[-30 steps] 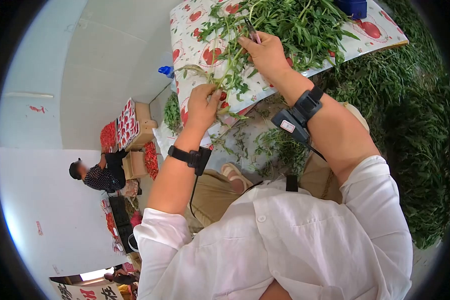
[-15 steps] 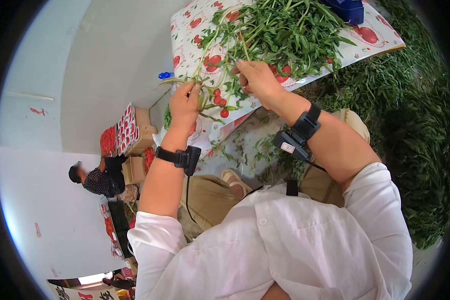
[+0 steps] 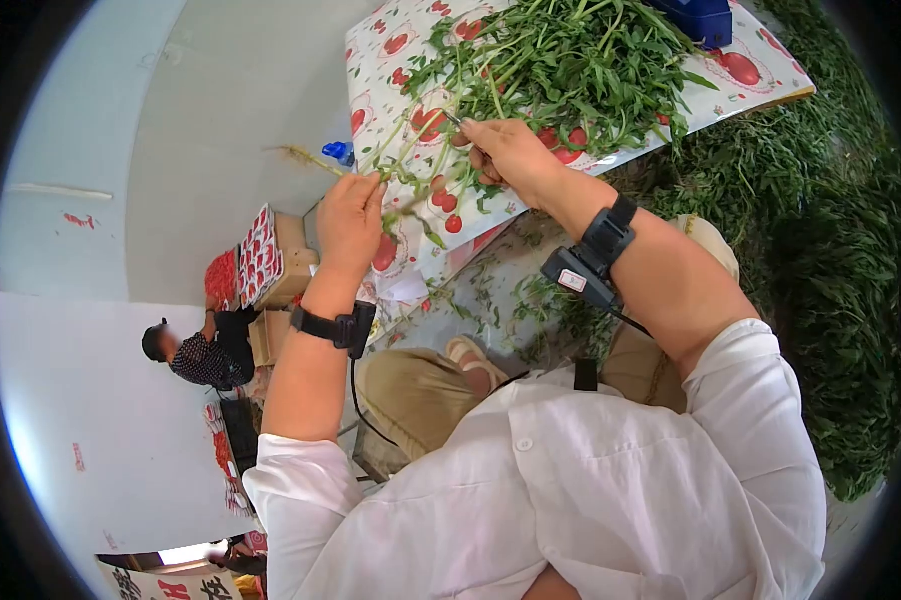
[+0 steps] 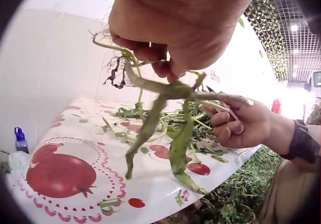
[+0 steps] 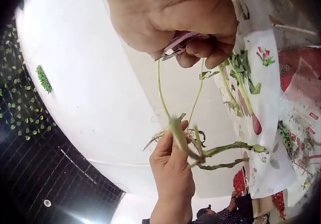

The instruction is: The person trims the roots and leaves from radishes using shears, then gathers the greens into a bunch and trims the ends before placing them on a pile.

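My left hand (image 3: 351, 225) pinches a pale green plant stem (image 4: 150, 86) between thumb and fingers, raised past the left end of the table (image 3: 376, 60). Thin roots (image 3: 299, 153) stick out to the far side of that hand, and limp leaves (image 4: 180, 151) hang below it. Thin shoots stretch from the stem toward my right hand (image 3: 521, 160). That hand grips a small cutting tool (image 5: 183, 42) with a pink handle, its dark tip pointing left at the shoots. Most of the tool is hidden in the palm.
Leafy green stems (image 3: 611, 80) lie heaped on the patterned tablecloth, beside a blue container (image 3: 701, 22). More greenery (image 3: 831, 330) covers the floor at right. A blue-capped bottle (image 3: 339, 152) stands past the table's left edge. Another person (image 3: 206, 355) sits at left near boxes (image 3: 289, 265).
My left hand has moved left and away from the tabletop, lifting the rooted stem with it. My right hand has come left and nearer, the tool's tip now turned toward the shoots.
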Available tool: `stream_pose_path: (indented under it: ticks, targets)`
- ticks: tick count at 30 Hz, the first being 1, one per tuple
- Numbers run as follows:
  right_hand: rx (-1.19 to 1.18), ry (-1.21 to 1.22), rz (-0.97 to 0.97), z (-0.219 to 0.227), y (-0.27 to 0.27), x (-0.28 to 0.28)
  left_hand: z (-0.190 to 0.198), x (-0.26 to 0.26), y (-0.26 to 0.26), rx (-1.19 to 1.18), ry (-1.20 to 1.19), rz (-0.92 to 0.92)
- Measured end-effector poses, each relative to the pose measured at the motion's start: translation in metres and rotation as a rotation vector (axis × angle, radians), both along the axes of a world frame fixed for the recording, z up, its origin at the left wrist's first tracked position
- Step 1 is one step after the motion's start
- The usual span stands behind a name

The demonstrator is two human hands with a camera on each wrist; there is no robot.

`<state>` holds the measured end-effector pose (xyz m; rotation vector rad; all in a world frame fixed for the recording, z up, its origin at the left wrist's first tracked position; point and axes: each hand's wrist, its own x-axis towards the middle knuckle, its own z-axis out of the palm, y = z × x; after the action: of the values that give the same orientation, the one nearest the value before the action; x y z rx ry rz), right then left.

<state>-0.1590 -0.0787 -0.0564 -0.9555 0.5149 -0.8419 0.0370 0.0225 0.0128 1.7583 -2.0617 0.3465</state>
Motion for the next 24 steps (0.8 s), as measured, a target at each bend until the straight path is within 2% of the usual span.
stream_pose_path:
  ticks: [6, 12, 18, 21, 24]
  targets:
    - [-0.041, 0.005, -0.008, -0.001, 0.000, 0.002, 0.004, -0.006, 0.002, -0.098, -0.269, -0.089]
    - [0.024, -0.018, 0.009, -0.001, -0.003, -0.001, 0.004, -0.008, 0.000, -0.103, -0.324, -0.110]
    - [0.061, -0.024, -0.137, 0.005, 0.000, -0.002, -0.001, -0.010, -0.005, -0.133, -0.348, -0.059]
    - [0.029, -0.006, -0.159, 0.013, 0.006, -0.005, -0.001, -0.018, -0.008, -0.105, -0.419, -0.075]
    - [-0.105, 0.014, -0.164, 0.011, 0.004, -0.007, -0.007, -0.028, -0.011, -0.140, -0.459, -0.106]
